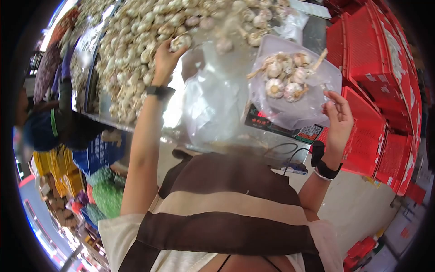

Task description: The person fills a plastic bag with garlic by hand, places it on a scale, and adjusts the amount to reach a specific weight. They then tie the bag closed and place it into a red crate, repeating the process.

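My left hand (pixel 166 60) reaches to the near side of a large garlic heap (pixel 131 59), its fingers closed round a garlic bulb (pixel 181 42). On the right, several garlic bulbs (pixel 292 75) lie together in a clear plastic bag (pixel 272 109) spread over the pan of a scale (pixel 309 133). The bag's right edge is at the bent fingers of my right hand (pixel 339 113), which appear to pinch it. Between my hands, a pile of thin clear plastic bags (pixel 210 106) rests on the metal table (pixel 174 129).
Red plastic crates (pixel 369 59) are stacked to the right of the scale. Loose bulbs (pixel 256 22) lie at the table's far side. A person in a dark cap (pixel 41 130) is at the left. Below are a blue crate (pixel 102 152) and green mesh sacks (pixel 108 192).
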The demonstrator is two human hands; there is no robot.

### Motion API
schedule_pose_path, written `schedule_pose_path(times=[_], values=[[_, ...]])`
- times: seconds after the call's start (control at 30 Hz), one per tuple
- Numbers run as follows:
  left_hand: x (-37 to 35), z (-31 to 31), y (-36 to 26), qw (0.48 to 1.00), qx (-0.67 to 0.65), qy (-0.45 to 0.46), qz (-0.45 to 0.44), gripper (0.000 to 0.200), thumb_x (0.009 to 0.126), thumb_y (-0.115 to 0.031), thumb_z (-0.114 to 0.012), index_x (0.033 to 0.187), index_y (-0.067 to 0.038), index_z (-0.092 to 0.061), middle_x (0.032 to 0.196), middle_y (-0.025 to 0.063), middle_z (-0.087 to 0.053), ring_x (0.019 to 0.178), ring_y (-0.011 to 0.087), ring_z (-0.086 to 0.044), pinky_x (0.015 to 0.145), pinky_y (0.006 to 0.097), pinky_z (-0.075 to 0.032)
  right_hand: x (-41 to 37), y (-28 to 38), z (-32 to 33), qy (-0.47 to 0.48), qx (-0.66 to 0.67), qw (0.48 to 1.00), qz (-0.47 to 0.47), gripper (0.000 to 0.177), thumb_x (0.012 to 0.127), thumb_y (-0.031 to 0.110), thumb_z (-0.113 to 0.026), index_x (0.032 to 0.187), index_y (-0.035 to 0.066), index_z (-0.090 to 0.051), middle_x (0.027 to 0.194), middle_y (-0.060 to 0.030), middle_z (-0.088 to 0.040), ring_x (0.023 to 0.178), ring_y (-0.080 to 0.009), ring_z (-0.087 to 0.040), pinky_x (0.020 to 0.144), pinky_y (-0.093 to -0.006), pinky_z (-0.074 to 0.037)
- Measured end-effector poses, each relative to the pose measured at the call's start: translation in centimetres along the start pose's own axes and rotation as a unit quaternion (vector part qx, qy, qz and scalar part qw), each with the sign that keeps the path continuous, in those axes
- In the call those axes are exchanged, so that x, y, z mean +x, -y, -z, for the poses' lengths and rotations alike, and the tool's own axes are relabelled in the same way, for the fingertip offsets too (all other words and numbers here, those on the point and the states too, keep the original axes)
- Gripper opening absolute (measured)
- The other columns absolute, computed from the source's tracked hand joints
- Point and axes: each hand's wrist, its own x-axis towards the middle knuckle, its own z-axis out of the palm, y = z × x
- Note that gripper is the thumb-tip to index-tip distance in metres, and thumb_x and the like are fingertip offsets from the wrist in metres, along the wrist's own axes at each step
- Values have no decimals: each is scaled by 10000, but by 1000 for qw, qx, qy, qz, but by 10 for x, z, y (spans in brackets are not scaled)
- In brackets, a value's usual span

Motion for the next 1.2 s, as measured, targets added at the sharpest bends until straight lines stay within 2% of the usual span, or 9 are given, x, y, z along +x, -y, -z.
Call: schedule_pose_path(times=[0.23, 0.37, 0.77, 0.93, 0.97, 1.0, 1.1, 1.13, 1.2], values=[[-14, -14, 37, 994, -41, 86, 60, 623, 632, -335, -732, 1099, 21, -526, 989, 190, -578, 847, 263, -590, 754, 325, -467, -7, 11, -11, 12, -58, 998, 35, 188, 826, 51, -535, 999, -17, -565, 963, -65, -600, 734, -74, -522, 683, -211, -437], [-15, -14, 32, 987, 85, -96, -101, 526, 671, -313, -730, 1079, -29, -557, 977, 166, -555, 754, 264, -601, 701, 315, -487, -5, 15, -20, 6, -86, 995, 47, 192, 821, 48, -542, 1002, -6, -577, 871, -24, -578, 724, -68, -512, 667, -199, -420], [22, -98, -50, 961, 79, 200, -176, 356, 746, -164, -587, 1091, -93, -541, 959, 169, -558, 903, 309, -551, 767, 371, -455, 2, 10, -23, 12, -152, 988, -2, 173, 808, 36, -566, 978, 15, -585, 740, 17, -516, 626, -35, -440, 579, -161, -342], [24, -90, -56, 946, -129, 261, -144, 284, 801, -186, -520, 1036, -26, -526, 989, 160, -537, 849, 296, -561, 739, 373, -462, 1, 5, -14, -39, -139, 989, 8, 158, 806, 35, -565, 959, 9, -591, 735, 9, -525, 629, -37, -443, 585, -164, -350], [23, -86, -58, 921, -260, 275, -90, 281, 826, -201, -518, 1045, -24, -518, 990, 135, -542, 822, 259, -570, 709, 350, -476, 1, 4, -13, -45, -131, 990, 6, 154, 805, 32, -565, 955, 6, -591, 737, 10, -531, 632, -36, -450, 591, -164, -359], [22, -82, -62, 792, -470, 385, 65, 334, 887, -239, -456, 1151, -34, -449, 1062, 110, -531, 803, 201, -572, 681, 296, -491, 0, 4, -11, -51, -122, 991, 4, 150, 804, 29, -564, 950, 3, -590, 739, 10, -538, 635, -34, -457, 596, -164, -368], [-2, -43, -108, 660, -582, 398, 259, 378, 922, -250, -376, 1240, -47, -348, 1107, 119, -514, 800, 196, -568, 686, 280, -498, 1, 4, -9, -71, -126, 989, 5, 142, 802, 28, -564, 936, -9, -590, 754, -11, -567, 687, -53, -501, 650, -179, -397], [-7, -39, -113, 661, -579, 402, 258, 378, 922, -250, -376, 1240, -47, -348, 1107, 119, -514, 800, 196, -568, 686, 280, -498, 2, 0, -8, -76, -124, 989, 4, 142, 802, 28, -564, 936, -9, -590, 754, -11, -567, 687, -53, -501, 650, -179, -397], [-17, -33, -121, 489, -692, 493, 196, 413, 931, -287, -332, 1260, -40, -305, 1123, 138, -502, 830, 202, -566, 734, 299, -498, 4, -8, -4, -80, -161, 983, 32, 266, 757, 54, -618, 1015, 18, -566, 954, -96, -567, 893, -161, -522, 793, -278, -402]])
